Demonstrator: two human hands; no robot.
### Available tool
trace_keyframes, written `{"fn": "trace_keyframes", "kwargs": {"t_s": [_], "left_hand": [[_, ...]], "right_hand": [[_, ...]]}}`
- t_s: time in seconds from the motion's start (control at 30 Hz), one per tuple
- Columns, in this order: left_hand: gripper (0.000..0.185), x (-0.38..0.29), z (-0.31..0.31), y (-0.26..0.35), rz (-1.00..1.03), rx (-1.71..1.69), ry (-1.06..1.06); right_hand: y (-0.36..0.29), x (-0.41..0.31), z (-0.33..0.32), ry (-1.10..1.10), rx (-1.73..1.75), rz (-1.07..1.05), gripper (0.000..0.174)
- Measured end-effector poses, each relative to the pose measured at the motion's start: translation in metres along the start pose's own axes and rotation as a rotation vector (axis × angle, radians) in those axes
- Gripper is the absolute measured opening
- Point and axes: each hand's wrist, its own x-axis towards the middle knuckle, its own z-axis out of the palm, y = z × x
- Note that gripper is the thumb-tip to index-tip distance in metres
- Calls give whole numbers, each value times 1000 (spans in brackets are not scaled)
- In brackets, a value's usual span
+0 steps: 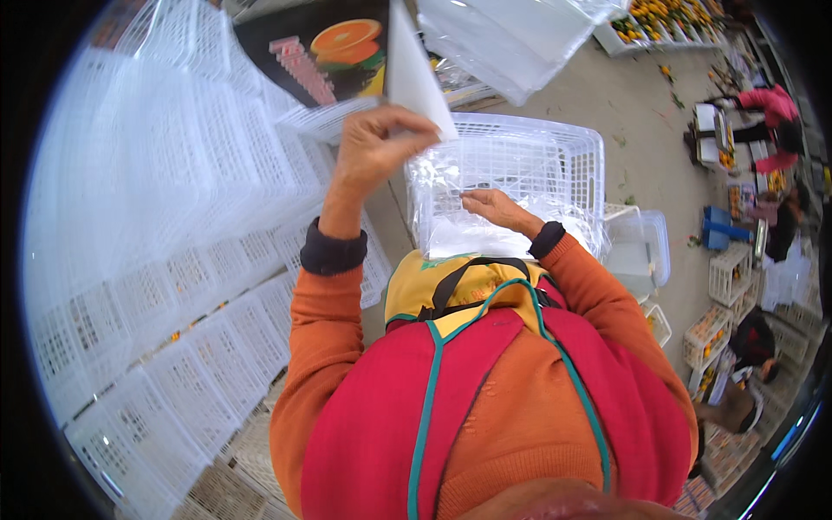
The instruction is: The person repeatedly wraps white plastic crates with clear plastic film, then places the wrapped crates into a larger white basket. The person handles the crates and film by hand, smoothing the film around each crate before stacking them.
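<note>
My left hand (pixel 383 146) pinches the corner of a printed sheet (pixel 351 55), dark with an orange fruit picture on one face and white on the other. The sheet is raised and bent above the left rim of a white plastic crate (pixel 559 153) that stands before me. Clear plastic film (pixel 435 172) lines this crate and bunches over its sides. My right hand (pixel 497 209) is over the crate's near part, fingers together, above the film; whether it grips some of the film cannot be told. White material lies under the film near my apron (pixel 416 283).
Tall stacks of white plastic crates (pixel 162 162) fill the left side. Clear plastic bags (pixel 513 39) lie beyond the crate. A clear plastic bin (pixel 640 250) stands at its right. Farther right, people, a person in pink (pixel 770 110) among them, are near crates of oranges (pixel 708 344).
</note>
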Motion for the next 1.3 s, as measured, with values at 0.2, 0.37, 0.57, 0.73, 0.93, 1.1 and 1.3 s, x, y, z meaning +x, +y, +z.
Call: {"fn": "trace_keyframes", "kwargs": {"t_s": [0.2,0.37,0.57,0.73,0.93,1.1,1.3], "left_hand": [[11,9,65,7,-66,-345,-491],[13,8,74,-46,-386,-948,-505],[6,17,99,-53,-384,-1257,-401],[15,33,133,-42,-248,-1338,-561],[26,34,108,-113,-430,-1319,-317],[27,4,97,-190,-503,-279,56],[45,-18,105,-213,-101,753,-117]], "right_hand": [[-12,-24,-25,231,988,14,63],[-7,-50,-78,243,1553,-92,85],[18,-32,-87,295,1442,-15,87],[20,-11,-70,38,1472,-189,82],[43,-45,-99,397,1335,-380,52],[81,-84,-171,924,1216,-316,18],[106,-94,-202,1168,1049,-325,16]]}}
